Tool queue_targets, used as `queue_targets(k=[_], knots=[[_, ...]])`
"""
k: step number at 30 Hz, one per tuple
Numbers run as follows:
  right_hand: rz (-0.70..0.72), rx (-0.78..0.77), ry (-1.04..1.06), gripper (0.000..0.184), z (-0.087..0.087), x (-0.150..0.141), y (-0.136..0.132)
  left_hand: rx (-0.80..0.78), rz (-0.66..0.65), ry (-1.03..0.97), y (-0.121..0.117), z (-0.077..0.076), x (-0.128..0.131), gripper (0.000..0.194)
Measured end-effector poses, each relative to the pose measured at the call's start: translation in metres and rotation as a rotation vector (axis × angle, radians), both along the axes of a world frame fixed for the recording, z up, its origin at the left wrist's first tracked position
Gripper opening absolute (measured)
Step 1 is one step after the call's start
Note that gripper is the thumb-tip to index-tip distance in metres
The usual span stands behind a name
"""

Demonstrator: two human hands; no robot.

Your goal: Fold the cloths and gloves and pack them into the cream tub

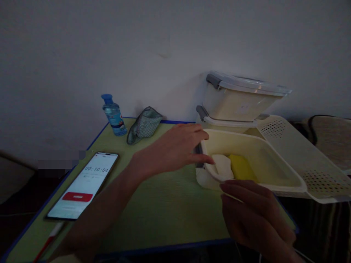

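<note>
A cream plastic storage bin [285, 175] with no lid on it stands at the right of the table. Inside, at its near left end, lie a white object [222, 165] and a yellow one [242, 168] side by side; their kind is not clear. My left hand [178, 146] reaches over the bin's left end by a dark grey clip, fingers and thumb spread apart at the rim. Lower down, my right hand [255, 215] has its fingers closed at the near left corner of the rim, with part of the grip hidden.
A phone [85, 182] showing a timer lies at the left, its red-and-white cable below. Behind are a blue bottle [114, 117] and a grey-green mesh pouch [145, 124]. A lidded box [241, 102] stands against the wall. A perforated cream tray [298, 149] extends past the table's right side.
</note>
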State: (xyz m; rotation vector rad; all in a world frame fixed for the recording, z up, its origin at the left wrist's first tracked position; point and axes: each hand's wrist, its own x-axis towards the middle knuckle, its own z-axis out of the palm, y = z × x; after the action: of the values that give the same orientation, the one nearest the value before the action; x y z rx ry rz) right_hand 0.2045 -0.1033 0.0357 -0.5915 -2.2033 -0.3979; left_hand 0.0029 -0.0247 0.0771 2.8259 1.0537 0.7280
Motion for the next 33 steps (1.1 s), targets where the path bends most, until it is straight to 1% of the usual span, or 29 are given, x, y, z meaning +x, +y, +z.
queue_targets(k=[2,3,4,6,8,9,11,13,15,17,19,21,24,27,29,31,32,33], knots=[[0.066,0.057,0.034,0.02,-0.004,-0.012,0.003,-0.043,0.05,-0.001,0.017,-0.003,-0.02,0.052],[0.106,0.059,0.039,0.017,-0.007,-0.02,0.005,-0.067,0.084,-0.002,0.027,-0.007,-0.029,0.052],[0.146,0.044,0.029,0.014,-0.01,-0.029,0.008,-0.073,0.148,-0.021,0.038,-0.012,-0.037,0.051],[0.236,0.006,-0.036,0.012,-0.019,-0.051,0.017,-0.056,0.359,-0.073,0.059,-0.026,-0.052,0.05],[0.269,0.008,-0.087,0.016,-0.032,-0.072,0.029,-0.101,0.653,-0.108,0.078,-0.043,-0.062,0.059],[0.258,-0.031,-0.147,0.018,-0.039,-0.081,0.036,-0.133,0.782,-0.115,0.086,-0.053,-0.066,0.064],[0.232,-0.161,-0.284,0.018,-0.055,-0.093,0.049,-0.182,0.925,-0.126,0.097,-0.073,-0.071,0.071],[0.199,-0.29,-0.361,0.016,-0.069,-0.098,0.059,-0.211,0.999,-0.112,0.103,-0.094,-0.075,0.075],[0.166,-0.4,-0.363,0.015,-0.079,-0.095,0.067,-0.227,1.036,-0.064,0.106,-0.114,-0.077,0.073],[0.146,-0.495,-0.324,0.014,-0.085,-0.089,0.072,-0.268,1.059,-0.012,0.108,-0.132,-0.079,0.068],[0.148,-0.576,-0.29,0.014,-0.088,-0.083,0.076,-0.29,1.057,0.022,0.11,-0.144,-0.081,0.063],[0.166,-0.636,-0.278,0.014,-0.088,-0.079,0.079,-0.277,1.012,0.051,0.112,-0.149,-0.082,0.058],[0.207,-0.67,-0.298,0.014,-0.085,-0.078,0.076,-0.237,0.939,0.075,0.113,-0.15,-0.084,0.049],[0.235,-0.583,-0.384,0.013,-0.075,-0.076,0.06,-0.224,0.915,0.074,0.112,-0.15,-0.083,0.044],[0.225,-0.484,-0.43,0.011,-0.066,-0.069,0.044,-0.198,0.947,0.046,0.111,-0.148,-0.08,0.047],[0.177,-0.446,-0.405,0.013,-0.058,-0.055,0.029,-0.154,0.96,-0.03,0.11,-0.143,-0.072,0.054],[0.138,-0.446,-0.367,0.013,-0.055,-0.046,0.023,-0.149,0.925,-0.091,0.11,-0.138,-0.066,0.058],[0.095,-0.46,-0.316,0.014,-0.054,-0.035,0.018,-0.176,0.847,-0.166,0.11,-0.133,-0.06,0.063]])
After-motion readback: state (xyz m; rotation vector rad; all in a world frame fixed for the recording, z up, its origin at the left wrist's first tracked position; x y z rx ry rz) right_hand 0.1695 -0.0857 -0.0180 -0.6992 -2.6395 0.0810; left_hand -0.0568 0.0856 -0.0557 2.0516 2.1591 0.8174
